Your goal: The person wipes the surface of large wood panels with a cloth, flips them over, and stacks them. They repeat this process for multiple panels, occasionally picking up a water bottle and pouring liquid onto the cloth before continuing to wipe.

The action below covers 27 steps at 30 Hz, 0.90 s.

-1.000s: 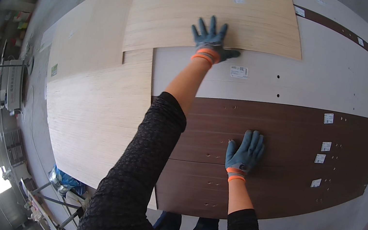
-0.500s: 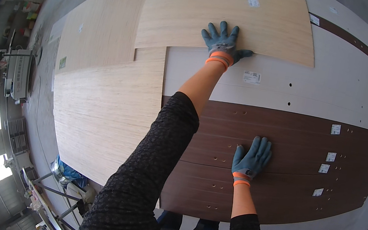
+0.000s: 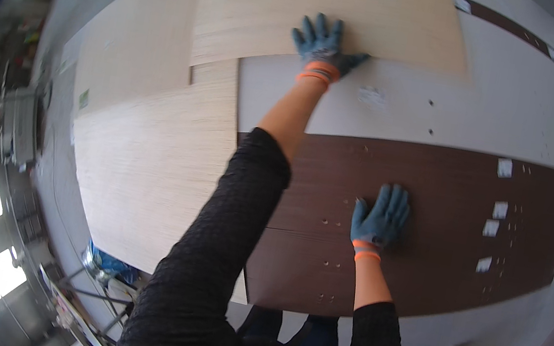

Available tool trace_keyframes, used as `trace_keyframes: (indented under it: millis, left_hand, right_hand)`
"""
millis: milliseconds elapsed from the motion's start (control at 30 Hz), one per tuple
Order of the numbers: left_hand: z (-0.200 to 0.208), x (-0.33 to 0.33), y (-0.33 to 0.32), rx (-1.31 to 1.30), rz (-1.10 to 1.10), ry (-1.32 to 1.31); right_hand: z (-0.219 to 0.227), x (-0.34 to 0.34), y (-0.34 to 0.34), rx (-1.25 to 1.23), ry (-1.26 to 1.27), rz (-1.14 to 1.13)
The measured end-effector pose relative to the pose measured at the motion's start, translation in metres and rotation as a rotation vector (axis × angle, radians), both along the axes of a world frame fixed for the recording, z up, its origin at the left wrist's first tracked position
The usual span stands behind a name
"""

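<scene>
My left hand (image 3: 321,41), in a blue-grey work glove with an orange cuff, lies with fingers spread on the near edge of a pale wood-grain panel (image 3: 269,5). Its thumb points right along that edge. Just below is a white panel (image 3: 523,120) with a label and small dark holes. Nearer to me, my right hand (image 3: 380,217) rests flat on a dark brown panel (image 3: 449,203), fingers stretched forward and thumb out. Neither hand grips anything. A thin seam and small drilled holes mark the brown surface.
More pale wood-grain panels (image 3: 144,172) lie on the left, overlapping at their edges. White labels (image 3: 505,168) line the brown area's right side. A dark brown strip (image 3: 519,39) crosses the far right. Metal framing (image 3: 99,297) with blue plastic (image 3: 112,266) stands at lower left.
The whole view has shifted, so the panels sit slightly higher in the picture and look blurred. Both hands stay flat in about the same places on the panels.
</scene>
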<state>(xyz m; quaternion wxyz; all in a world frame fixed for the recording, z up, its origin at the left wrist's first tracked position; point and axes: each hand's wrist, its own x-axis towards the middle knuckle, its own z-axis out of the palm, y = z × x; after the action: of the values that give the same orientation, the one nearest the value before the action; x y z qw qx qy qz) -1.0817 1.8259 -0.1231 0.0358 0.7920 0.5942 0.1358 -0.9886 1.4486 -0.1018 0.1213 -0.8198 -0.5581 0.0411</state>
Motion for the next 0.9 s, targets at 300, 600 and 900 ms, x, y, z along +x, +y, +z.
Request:
trace_keyframes:
  millis: [300, 600, 900]
  left_hand:
    - [0.033, -0.039, -0.231, 0.094, -0.296, -0.169]
    - [0.087, -0.171, -0.549, -0.358, -0.159, -0.014]
    - [0.105, -0.194, -0.662, -0.728, -0.208, 0.073]
  right_hand:
    - [-0.005, 0.028, -0.020, 0.044, 0.100, -0.080]
    - [-0.008, 0.008, -0.029, 0.143, 0.167, -0.050]
    - [0.035, 0.081, -0.189, 0.320, 0.338, -0.067]
